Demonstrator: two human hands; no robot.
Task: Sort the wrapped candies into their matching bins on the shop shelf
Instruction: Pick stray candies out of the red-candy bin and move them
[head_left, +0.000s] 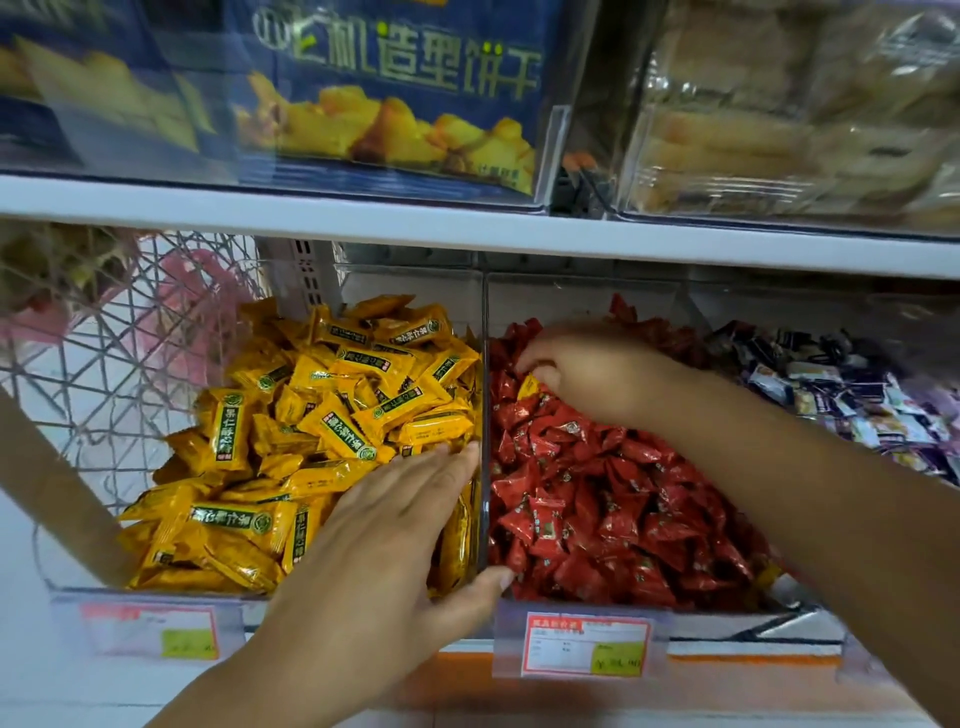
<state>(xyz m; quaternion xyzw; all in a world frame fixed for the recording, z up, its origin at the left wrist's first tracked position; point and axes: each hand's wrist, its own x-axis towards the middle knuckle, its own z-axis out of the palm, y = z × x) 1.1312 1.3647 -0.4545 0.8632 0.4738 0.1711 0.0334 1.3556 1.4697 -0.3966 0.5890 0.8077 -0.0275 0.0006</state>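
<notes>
Shop shelf (467, 228) boards carry clear bins of sweets. At the back of the red bin (727, 616), the right hand (587, 374) curls down and pinches a stray yellow candy (529, 387) lying among the red candies (597, 509). The left hand (395, 525) lies flat, fingers straight, on the yellow candies (291, 415) in the next bin, thumb reaching across the divider. Purple-and-white sweets (841, 395) fill the bin further right; biscuit packs (395, 93) sit above.

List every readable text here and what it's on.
"机造型饼干" on the blue biscuit box, top shelf.
Green strips on the yellow candies: characters too small to read.
Print on the red candies: too small.
Both price tags: blurred, unreadable.
</notes>
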